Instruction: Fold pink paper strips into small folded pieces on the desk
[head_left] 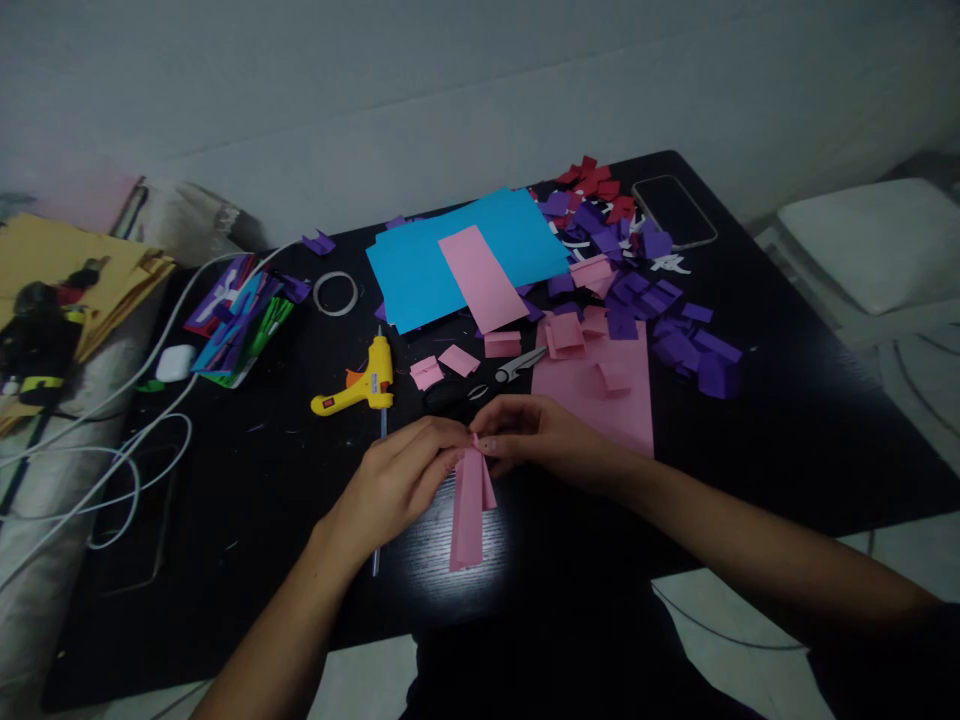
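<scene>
Both my hands meet near the table's front edge, closed on a folded pink paper strip [469, 515]. My left hand [409, 470] pinches its upper end from the left, and my right hand [525, 430] grips the same end from the right. The strip's folded layers hang down toward me and spread apart at the bottom. Just beyond my fingers lie scissors [517, 367] with dark handles. A yellow glue gun [367, 380] rests left of them, a clear glue stick [384, 425] poking from its back. Small folded pink pieces [459, 360] and a pink sheet [600, 400] lie near my right hand.
Blue sheets [420, 270] with a pink rectangle [484, 280] on top lie farther back. Purple pieces [679, 345] and red pieces [592, 180] are scattered at the right, near a phone [675, 210]. A tape roll [336, 293], coloured paper bundles [240, 320] and white cables [150, 430] occupy the left.
</scene>
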